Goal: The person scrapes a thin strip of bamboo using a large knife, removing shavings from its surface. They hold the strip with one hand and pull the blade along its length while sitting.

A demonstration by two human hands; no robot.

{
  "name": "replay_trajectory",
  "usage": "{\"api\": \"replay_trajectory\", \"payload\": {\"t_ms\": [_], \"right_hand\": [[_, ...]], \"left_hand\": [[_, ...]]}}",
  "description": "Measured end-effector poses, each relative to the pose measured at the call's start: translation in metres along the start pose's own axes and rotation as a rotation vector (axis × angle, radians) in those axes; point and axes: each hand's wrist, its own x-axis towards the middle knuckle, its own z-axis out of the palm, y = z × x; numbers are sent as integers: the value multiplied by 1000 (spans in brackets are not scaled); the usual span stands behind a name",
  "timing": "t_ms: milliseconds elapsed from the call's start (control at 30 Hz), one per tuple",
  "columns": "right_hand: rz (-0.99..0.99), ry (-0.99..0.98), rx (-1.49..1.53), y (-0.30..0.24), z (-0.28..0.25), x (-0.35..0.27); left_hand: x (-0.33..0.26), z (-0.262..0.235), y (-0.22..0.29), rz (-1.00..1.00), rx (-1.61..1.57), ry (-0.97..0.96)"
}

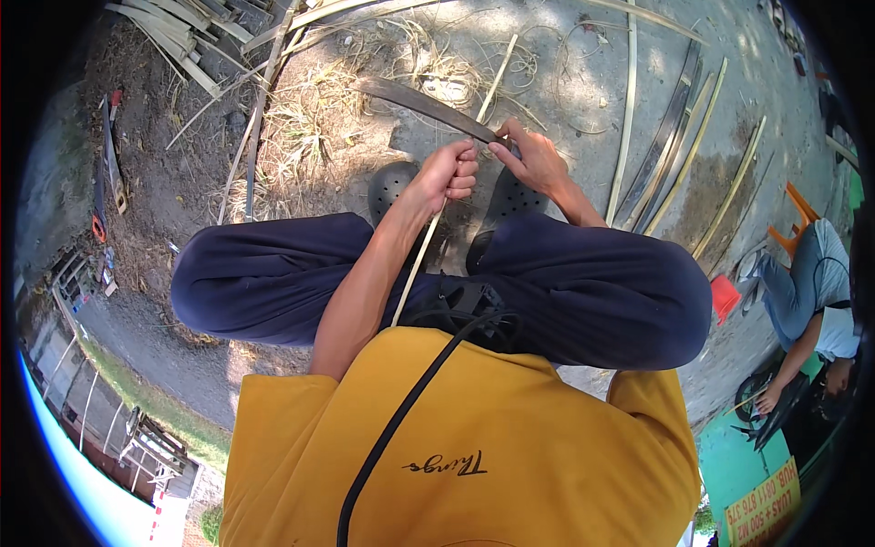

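Observation:
My left hand (447,175) is closed in a fist round a thin pale bamboo strip (416,272). The strip slants from my waist up past my fist to the far ground. In my right hand (536,164) is a machete with a long, dark, slightly curved blade (415,98). Its handle is hidden by my fingers, and the thumb lies along the near end of the blade. The blade points to the far left and crosses the strip just beyond my left fist. Both hands are close together above my dark clogs (393,189), between my bent knees.
Thin curled shavings (314,118) litter the ground ahead. More long strips (629,118) lie to the right, and a pile of split pieces (169,36) at the far left. A saw (113,164) lies on the left. Another person (802,292) sits at the right, near a red container (725,298).

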Motion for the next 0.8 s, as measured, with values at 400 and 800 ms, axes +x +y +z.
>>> {"api": "replay_trajectory", "payload": {"t_ms": [400,800], "right_hand": [[-26,131,115,30,-1,12],[21,109,-11,21,-6,26]], "left_hand": [[-12,-1,-14,-16,63,32],[-24,14,-16,93,291,210]]}}
